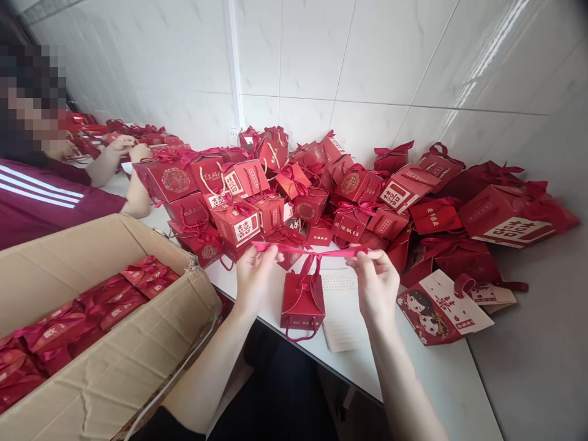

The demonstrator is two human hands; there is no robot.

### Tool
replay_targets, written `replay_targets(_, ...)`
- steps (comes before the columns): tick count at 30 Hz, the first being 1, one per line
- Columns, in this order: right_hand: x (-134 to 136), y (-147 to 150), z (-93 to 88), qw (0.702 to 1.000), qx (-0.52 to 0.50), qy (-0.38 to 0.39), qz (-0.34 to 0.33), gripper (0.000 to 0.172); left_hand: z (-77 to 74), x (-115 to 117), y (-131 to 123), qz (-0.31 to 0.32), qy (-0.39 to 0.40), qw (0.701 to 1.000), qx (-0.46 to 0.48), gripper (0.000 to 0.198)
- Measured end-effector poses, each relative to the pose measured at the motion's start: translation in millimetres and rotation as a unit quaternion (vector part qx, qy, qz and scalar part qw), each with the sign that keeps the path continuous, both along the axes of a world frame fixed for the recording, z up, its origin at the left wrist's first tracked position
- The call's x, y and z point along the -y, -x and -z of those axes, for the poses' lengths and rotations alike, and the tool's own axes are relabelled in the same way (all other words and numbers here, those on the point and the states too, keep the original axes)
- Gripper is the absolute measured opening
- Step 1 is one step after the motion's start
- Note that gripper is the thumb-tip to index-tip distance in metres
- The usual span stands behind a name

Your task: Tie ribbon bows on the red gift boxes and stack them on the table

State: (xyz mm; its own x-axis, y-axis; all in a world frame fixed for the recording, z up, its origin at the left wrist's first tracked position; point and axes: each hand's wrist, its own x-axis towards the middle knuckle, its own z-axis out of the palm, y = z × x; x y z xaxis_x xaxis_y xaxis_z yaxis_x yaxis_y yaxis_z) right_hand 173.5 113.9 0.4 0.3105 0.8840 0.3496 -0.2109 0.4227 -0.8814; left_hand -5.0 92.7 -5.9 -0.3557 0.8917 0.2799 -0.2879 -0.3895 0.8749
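Note:
My left hand (pixel 254 277) and my right hand (pixel 376 283) each pinch one end of a red ribbon (pixel 307 250), stretched level between them. The ribbon runs down to the top of a small red gift box (pixel 302 301) that stands on the white table (pixel 441 373) near its front edge, directly between my hands. Both hands are closed on the ribbon ends, above and beside the box.
A large heap of red gift boxes (pixel 349 190) fills the table up to the tiled wall. A cardboard carton (pixel 114 361) with folded red boxes sits at my left. A printed sheet (pixel 342 309) and a flat cartoon-printed box (pixel 436 309) lie nearby. Another person (pixel 50 190) works at left.

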Motion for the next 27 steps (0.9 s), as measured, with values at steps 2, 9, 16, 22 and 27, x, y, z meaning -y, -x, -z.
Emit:
replay_targets(2, 3.4, -9.2, 15.0, 0.999, -0.032, 0.032, 0.029, 0.022, 7.6, 0.7, 9.0, -0.019, 0.022, 0.999, 0.04, 0.018)
replay_targets(9, 20.5, -44.5, 47.2, 0.982, -0.098, 0.102, 0.123, 0.025, 40.0, 7.3, 39.4, -0.082, 0.096, 0.986, 0.109, 0.019)
replay_targets(16, 32.1, -63.0, 63.9, 0.974, -0.093, 0.119, 0.166, 0.024, 70.8, 10.4, 65.1, -0.122, 0.157, 0.973, 0.116, 0.021)
replay_targets(22, 31.5, -66.3, 67.6, 0.973, -0.1, 0.132, 0.158, 0.027, 76.4, 13.0, 70.9, -0.126, 0.192, 0.97, 0.076, 0.023)
replay_targets(27, 32.3, -72.2, 79.9, 0.971, -0.094, 0.163, 0.145, 0.027, 91.1, 14.6, 77.5, -0.132, 0.221, 0.966, -0.008, 0.025)
